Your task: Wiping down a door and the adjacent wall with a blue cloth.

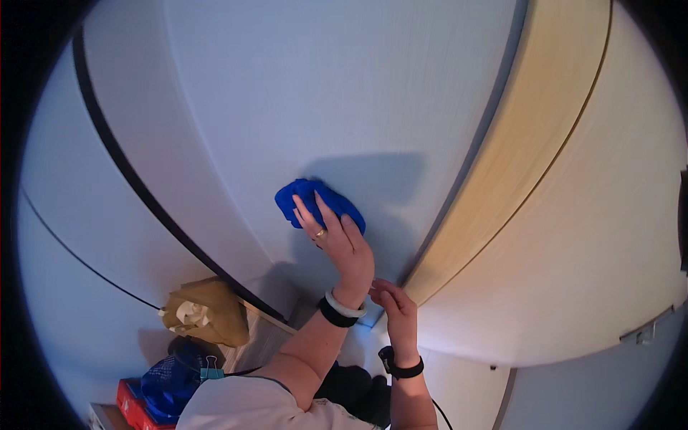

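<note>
My left hand [344, 247] presses a bunched blue cloth [344, 205] flat against a pale upright panel [333, 97]. Its fingers are spread over the cloth, which sticks out past the fingertips. A ring is on one finger, and a white band and a black band circle the wrist. Lower and to the right, my right hand [398, 306] hovers near the left wrist with loosely bent fingers and nothing visible in them. A black watch strap [407, 371] is around that wrist.
Right of the panel runs a light wood-coloured frame strip [505, 145], then a broad white panel [570, 242]. A black strip [134, 183] edges the left side. At lower left are a brown paper bag [215, 317], a blue mesh item [172, 381] and a red box [129, 403].
</note>
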### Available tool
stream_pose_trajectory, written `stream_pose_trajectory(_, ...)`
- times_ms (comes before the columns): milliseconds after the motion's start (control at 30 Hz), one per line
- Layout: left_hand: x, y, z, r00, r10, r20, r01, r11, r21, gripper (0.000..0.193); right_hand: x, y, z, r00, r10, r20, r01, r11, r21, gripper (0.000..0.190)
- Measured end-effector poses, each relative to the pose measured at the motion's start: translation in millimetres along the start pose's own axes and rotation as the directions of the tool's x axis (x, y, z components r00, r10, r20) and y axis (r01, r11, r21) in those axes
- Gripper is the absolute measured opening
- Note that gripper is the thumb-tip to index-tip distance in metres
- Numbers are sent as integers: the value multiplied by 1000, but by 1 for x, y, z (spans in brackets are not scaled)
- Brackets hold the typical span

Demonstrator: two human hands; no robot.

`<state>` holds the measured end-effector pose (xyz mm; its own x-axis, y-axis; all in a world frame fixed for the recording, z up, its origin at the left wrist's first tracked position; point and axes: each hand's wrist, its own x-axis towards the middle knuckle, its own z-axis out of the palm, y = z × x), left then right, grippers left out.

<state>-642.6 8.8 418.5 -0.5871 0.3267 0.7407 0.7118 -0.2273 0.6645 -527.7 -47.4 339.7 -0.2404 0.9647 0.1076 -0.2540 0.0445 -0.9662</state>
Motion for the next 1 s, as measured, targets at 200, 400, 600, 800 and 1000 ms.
stream_pose_trajectory(200, 55, 43, 2, 996, 42, -79, -35, 995, 95, 49, 10, -57, 10, 994, -23, 103, 20, 999, 26, 23)
stream_pose_trajectory(400, 128, 72, -10, 982, 56, -180, -36, 992, 117, 50, 23, -95, 42, 960, -81, 269, 79, 997, 20, 23)
stream_pose_trajectory(600, 194, 70, -19, 964, 171, -203, -136, 975, 177, 52, 31, -119, 71, 889, -53, 455, 70, 997, -21, 25)
stream_pose_trajectory(800, 209, 69, -28, 936, 317, -155, -263, 920, 292, 50, 19, -92, 86, 874, -149, 462, 67, 980, 189, 22)
stream_pose_trajectory(1000, 195, 56, -44, 859, 511, -20, -465, 797, 386, 46, 1, -66, 98, 846, -310, 433, 172, 928, 329, 22)
